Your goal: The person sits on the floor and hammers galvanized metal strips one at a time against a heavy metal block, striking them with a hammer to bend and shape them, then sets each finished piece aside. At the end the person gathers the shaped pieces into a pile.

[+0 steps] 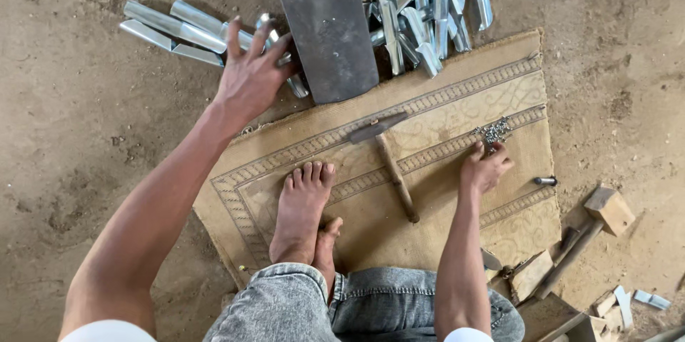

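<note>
Nearest the body, the right hand point(485, 168) is resting on the woven mat point(457, 220), fingers curled and pinching at a small pile of metal rivets point(494, 130) just beyond its fingertips. Left of that hand, a hammer point(389, 156) is lying on the mat. Farther out, the left hand point(250, 74) is spreading wide open, fingertips touching shiny metal pieces point(182, 28) on the dirt, gripping nothing yet; a dark steel bar point(325, 24) is lying just right of it.
</note>
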A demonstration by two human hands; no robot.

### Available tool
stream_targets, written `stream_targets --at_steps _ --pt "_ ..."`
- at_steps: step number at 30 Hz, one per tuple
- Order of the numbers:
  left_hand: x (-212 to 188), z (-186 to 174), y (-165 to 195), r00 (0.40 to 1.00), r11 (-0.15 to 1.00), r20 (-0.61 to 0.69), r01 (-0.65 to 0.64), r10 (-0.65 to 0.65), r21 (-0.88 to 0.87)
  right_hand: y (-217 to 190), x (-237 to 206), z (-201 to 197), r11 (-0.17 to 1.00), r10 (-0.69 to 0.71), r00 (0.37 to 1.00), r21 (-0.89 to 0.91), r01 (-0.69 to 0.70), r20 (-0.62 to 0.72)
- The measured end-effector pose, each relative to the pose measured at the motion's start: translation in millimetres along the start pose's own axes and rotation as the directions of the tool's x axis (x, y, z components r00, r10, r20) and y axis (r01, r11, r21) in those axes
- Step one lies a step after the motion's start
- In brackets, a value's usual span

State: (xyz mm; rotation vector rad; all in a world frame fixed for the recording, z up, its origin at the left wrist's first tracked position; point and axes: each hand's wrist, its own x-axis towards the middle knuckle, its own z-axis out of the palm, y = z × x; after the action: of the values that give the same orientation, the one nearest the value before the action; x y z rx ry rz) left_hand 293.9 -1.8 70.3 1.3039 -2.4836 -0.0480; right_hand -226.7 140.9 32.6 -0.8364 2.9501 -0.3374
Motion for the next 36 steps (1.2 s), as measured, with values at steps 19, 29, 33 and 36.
stream_targets --at_steps 19,29,33,36 --pt "2 -61 52 0.698 -0.639 0.484 0.049 -0.528 -0.768 -198 -164 -43 0.215 -0.874 0.376 0.448 0.868 -0.309" --pt "29 -58 49 0.974 0.934 -0.215 -0.015 -0.066 -0.356 -77 -181 -48 0.515 -0.854 0.519 -0.096 0.852 0.025" --pt "33 -58 51 0.976 0.960 -0.220 -0.070 0.009 -0.270 -14 -194 -63 0.720 -0.686 0.710 0.012 0.694 0.162" --pt "34 -58 52 0.977 0.963 -0.212 -0.093 0.039 -0.253 -25 -201 -93 0.831 -0.557 0.760 0.229 0.508 0.336"
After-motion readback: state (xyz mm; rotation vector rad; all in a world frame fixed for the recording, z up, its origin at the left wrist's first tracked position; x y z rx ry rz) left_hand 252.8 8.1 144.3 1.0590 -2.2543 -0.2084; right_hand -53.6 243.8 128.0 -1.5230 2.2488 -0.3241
